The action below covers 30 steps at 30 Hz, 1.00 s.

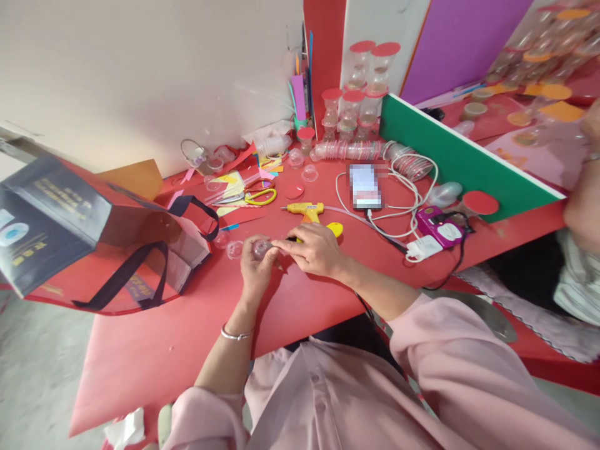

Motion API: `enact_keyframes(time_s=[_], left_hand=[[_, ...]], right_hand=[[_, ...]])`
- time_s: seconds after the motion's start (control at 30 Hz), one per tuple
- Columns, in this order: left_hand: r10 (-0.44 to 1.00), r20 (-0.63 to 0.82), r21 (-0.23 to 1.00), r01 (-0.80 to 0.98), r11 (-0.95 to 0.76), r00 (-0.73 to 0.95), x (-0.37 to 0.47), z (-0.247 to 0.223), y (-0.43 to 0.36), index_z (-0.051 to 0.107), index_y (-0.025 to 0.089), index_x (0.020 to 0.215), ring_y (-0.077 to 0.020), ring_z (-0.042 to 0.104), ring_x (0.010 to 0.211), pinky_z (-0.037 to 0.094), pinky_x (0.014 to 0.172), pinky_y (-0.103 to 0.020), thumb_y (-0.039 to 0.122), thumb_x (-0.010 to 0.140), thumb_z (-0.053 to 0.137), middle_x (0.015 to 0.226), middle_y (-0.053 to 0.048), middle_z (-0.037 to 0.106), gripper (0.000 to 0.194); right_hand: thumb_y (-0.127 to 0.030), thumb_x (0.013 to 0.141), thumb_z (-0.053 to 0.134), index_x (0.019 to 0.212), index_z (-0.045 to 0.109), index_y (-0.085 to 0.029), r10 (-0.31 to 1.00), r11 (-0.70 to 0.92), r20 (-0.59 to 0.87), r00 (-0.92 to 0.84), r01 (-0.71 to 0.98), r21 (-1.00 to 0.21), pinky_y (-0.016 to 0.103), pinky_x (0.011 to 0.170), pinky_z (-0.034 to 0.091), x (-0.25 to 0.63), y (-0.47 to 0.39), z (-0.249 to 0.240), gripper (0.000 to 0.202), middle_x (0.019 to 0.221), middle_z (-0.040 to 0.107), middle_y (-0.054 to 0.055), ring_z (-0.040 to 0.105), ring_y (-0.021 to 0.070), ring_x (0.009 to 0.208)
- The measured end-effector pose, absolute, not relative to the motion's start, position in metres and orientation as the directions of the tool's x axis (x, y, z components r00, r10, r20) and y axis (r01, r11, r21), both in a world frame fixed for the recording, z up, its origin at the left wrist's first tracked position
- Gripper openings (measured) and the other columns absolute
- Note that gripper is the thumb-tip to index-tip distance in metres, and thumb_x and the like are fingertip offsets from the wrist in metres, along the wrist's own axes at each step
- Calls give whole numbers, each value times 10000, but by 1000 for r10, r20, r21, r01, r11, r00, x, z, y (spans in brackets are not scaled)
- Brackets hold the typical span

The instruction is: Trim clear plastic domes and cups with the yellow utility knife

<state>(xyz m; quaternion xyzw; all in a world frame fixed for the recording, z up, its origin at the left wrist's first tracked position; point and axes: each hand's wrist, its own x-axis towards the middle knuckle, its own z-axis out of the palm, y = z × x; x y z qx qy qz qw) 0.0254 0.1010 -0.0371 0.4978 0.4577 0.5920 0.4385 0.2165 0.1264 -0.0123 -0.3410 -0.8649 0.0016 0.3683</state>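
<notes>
My left hand (257, 265) is wrapped round a small clear plastic dome (262, 249) above the red table (206, 331). My right hand (316, 250) meets it from the right, thumb and forefinger pinched at the dome's edge; what they pinch is too small to name. A dark and yellow handle pokes out behind my right hand, its yellow end (335, 229) to the right. Just beyond lies a yellow glue gun (305, 208). More clear domes (234, 249) rest left of my left hand. Scissors with red and yellow handles (260, 197) lie on paper scraps.
A large gift bag (126, 275) lies at the left. Behind are stacked cups with red lids (352, 97) and a row of nested clear cups (349, 150). A phone (366, 186), white cables and a purple power strip (438, 226) are at right, before a green divider (450, 150). Another person's arm (582, 194) shows at far right.
</notes>
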Motion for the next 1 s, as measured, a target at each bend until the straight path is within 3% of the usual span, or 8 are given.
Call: enact_keyframes(time_s=[0.2, 0.43, 0.7, 0.87, 1.0], left_hand=[[974, 173, 980, -69, -184, -149, 24, -40, 102, 573, 215, 1044, -58, 623, 483, 547, 446, -193, 367, 772, 843, 985, 5, 661, 413], [977, 185, 978, -77, -194, -106, 27, -39, 101, 557, 226, 1053, -93, 617, 448, 531, 438, -211, 351, 845, 783, 760, 48, 634, 331], [976, 185, 979, -62, -193, -113, 26, -37, 101, 557, 225, 1065, -86, 611, 449, 514, 442, -210, 356, 836, 789, 780, 45, 635, 351], [966, 217, 975, -24, -223, -143, 28, -35, 100, 573, 223, 1043, -76, 600, 454, 513, 425, -225, 354, 835, 789, 897, 7, 645, 327], [963, 205, 978, -8, -210, -178, 29, -35, 99, 563, 220, 1024, -63, 578, 450, 512, 435, -206, 353, 824, 801, 855, 19, 644, 338]], right_hand=[[-278, 997, 554, 1274, 713, -353, 605, 764, 614, -508, 588, -266, 345, 775, 375, 217, 127, -13, 329, 944, 693, 28, 553, 179, 855], [-276, 996, 555, 1265, 719, -347, 610, 756, 620, -494, 597, -268, 343, 769, 372, 216, 126, -12, 323, 942, 694, 30, 554, 179, 851], [-272, 994, 555, 1270, 715, -354, 613, 756, 611, -502, 598, -267, 338, 758, 366, 216, 126, -10, 329, 939, 695, 25, 555, 177, 848], [-287, 1001, 549, 1277, 709, -356, 618, 752, 607, -500, 603, -269, 349, 761, 370, 215, 124, -9, 327, 946, 694, 27, 555, 183, 858], [-299, 1010, 536, 1282, 706, -358, 645, 720, 589, -487, 645, -254, 362, 773, 374, 212, 124, -12, 327, 973, 695, 39, 555, 191, 872]])
